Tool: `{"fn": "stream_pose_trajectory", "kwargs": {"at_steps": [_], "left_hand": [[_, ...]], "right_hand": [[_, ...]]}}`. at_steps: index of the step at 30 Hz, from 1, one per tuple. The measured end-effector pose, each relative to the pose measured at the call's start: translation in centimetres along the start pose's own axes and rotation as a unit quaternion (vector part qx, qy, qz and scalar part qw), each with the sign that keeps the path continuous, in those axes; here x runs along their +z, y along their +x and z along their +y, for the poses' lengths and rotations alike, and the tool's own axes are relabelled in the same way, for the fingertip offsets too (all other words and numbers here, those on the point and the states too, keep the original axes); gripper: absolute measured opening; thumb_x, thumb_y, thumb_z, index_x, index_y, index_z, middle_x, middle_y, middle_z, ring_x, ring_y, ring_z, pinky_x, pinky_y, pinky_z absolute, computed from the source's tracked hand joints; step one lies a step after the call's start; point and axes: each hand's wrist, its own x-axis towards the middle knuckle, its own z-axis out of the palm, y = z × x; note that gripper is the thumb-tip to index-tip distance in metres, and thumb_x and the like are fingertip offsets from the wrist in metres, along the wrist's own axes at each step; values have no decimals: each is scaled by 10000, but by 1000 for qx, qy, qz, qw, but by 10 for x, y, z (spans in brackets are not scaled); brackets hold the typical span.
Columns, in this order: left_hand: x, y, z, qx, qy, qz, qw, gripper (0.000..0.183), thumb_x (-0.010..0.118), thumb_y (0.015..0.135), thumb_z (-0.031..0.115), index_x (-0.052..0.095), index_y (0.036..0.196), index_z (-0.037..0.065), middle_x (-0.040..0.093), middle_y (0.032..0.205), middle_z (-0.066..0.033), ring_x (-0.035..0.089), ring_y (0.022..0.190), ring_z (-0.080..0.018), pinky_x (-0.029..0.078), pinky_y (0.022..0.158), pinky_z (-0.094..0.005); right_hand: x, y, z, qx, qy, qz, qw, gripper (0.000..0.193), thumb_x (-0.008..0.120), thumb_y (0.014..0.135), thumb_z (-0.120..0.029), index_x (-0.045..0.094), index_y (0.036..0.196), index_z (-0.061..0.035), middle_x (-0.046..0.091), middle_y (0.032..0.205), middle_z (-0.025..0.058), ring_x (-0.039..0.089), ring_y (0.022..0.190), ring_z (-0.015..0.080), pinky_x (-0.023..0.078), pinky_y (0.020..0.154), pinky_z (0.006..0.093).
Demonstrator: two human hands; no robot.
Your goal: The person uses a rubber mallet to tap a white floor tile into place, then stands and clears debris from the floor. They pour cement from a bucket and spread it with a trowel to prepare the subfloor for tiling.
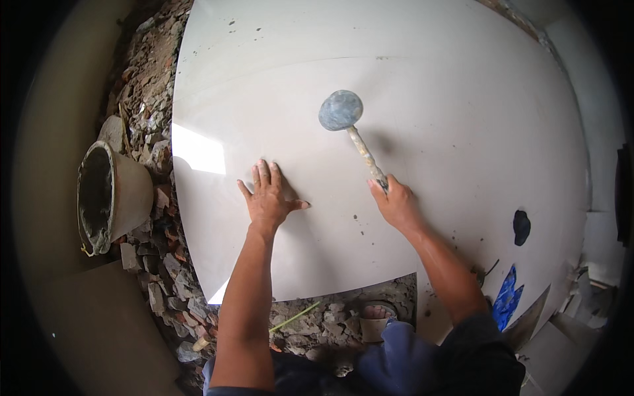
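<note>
– Grip on R hand (pixel 401 206)?
– Fingers wrapped round the lower end of a mallet (pixel 360 146), thumb up against the handle, just R of frame ctr.
– L hand (pixel 267 201)?
– Palm down on a slab (pixel 449 132), L of ctr, fingers spread, thumb out to the R. Pressing hard or only resting: can't tell.
– Mallet's aim?
– Long axis diag.: butt in the R fist, handle running up & slightly L to a round grey-blue head (pixel 341 110), upper ctr, away from the person. Head looks raised off the slab, w/ a soft shadow (pixel 383 142) to its R; how high, can't tell.
– Surface?
– Big, pale, glossy, fills most of frame. Bright light patch (pixel 198 148) at its L side; dark specks upper L & below the mallet. Faint curved line across upper part, seam or not unclear. Black patch (pixel 522 228) at R: hole or object, can't tell.
– Room?
– Rubble (pixel 165 284), i.e. broken brick & stone, down L side & along btm. Bucket (pixel 132 195) mid L, mouth twd frame's L edge, grey-caked inside. Brown board (pixel 99 323) lower L. Foot (pixel 378 310) in a sandal, btm ctr, near a green stalk (pixel 294 317). Blue sheet (pixel 506 298) lower R; pale wall (pixel 598 132) far R.
</note>
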Motion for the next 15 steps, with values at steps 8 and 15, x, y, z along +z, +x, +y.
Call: {"fn": "stream_pose_trajectory", "kwargs": {"at_steps": [8, 15], "left_hand": [[10, -5, 57, 82, 28, -4, 996, 1230, 770, 543, 665, 240, 1501, 105, 135, 1557, -229, 119, 1450, -378, 85, 1103, -663], [18, 9, 116, 94, 26, -6, 995, 1153, 777, 594, 613, 241, 1506, 155, 145, 1572, -167, 96, 1452, -381, 72, 1116, -654]], "right_hand": [[-25, -105, 35, -114, 156, 143, 971, 268, 643, 883, -232, 558, 886, 22, 595, 618, 171, 636, 565, 351, 485, 508, 403], [-41, -11, 42, -26, 71, 104, 992, 292, 608, 915, -276, 536, 868, 3, 558, 588, 169, 614, 553, 348, 480, 530, 406]]}}
